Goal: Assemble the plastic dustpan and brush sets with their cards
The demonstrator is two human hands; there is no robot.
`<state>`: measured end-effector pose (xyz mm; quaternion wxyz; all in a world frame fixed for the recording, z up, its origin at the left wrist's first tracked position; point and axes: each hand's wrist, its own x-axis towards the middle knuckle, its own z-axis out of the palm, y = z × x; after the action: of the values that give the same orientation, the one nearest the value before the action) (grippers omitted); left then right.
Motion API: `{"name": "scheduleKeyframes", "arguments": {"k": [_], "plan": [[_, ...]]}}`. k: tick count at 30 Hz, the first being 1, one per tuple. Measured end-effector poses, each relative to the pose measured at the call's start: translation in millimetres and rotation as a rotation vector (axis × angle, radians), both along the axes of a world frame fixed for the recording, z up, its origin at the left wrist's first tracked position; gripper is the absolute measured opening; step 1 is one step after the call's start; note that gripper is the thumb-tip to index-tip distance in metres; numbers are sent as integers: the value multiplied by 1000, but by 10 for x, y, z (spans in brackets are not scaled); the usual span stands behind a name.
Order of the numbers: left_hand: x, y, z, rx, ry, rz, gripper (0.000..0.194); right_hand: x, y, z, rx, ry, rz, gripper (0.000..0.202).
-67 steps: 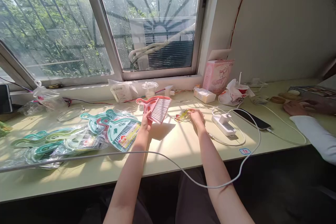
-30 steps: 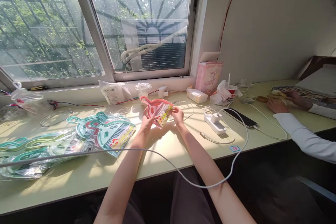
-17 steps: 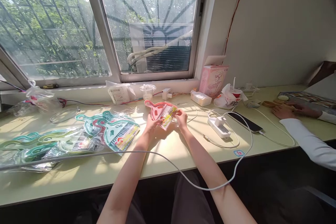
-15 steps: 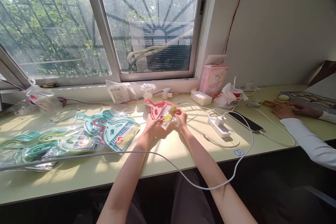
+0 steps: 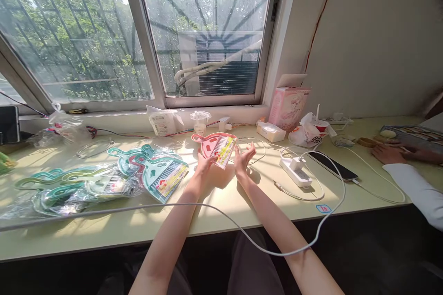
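Left of the power strip (image 5: 295, 172), the left hand (image 5: 203, 166) grips the pink dustpan (image 5: 206, 148) bearing 1 printed card (image 5: 225, 151), seemingly at the card-placing step, while the right hand (image 5: 242, 159), nearer the power strip, is spread open, card contact unclear, so the next move calls for a steady left grip.

Bare forearms (image 5: 177, 221) stretch forward, left hand (image 5: 204, 164) gripping, right hand (image 5: 244, 158) with fingers spread and half curled.

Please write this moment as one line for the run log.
left hand: holds pink dustpan, printed card across it | right hand: open beside the card, contact unclear | nearby: teal dustpans, power strip, phone
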<state>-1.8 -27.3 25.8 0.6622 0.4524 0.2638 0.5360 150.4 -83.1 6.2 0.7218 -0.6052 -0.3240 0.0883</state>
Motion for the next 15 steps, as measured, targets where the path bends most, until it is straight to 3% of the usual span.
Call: {"name": "scheduleKeyframes", "arguments": {"k": [3,5,10,15], "plan": [[-24,-10,35,71,-52,-74,72,-100,74,-27,-27,308,250,67],[-39,-20,42,61,-40,-108,68,-128,118,-26,-38,356,409,55],[-6,-37,39,1,-28,-120,66,-46,130,-29,-25,369,431,52],[22,5,6,72,5,-109,67,-14,71,-39,-54,440,445,54]]}}
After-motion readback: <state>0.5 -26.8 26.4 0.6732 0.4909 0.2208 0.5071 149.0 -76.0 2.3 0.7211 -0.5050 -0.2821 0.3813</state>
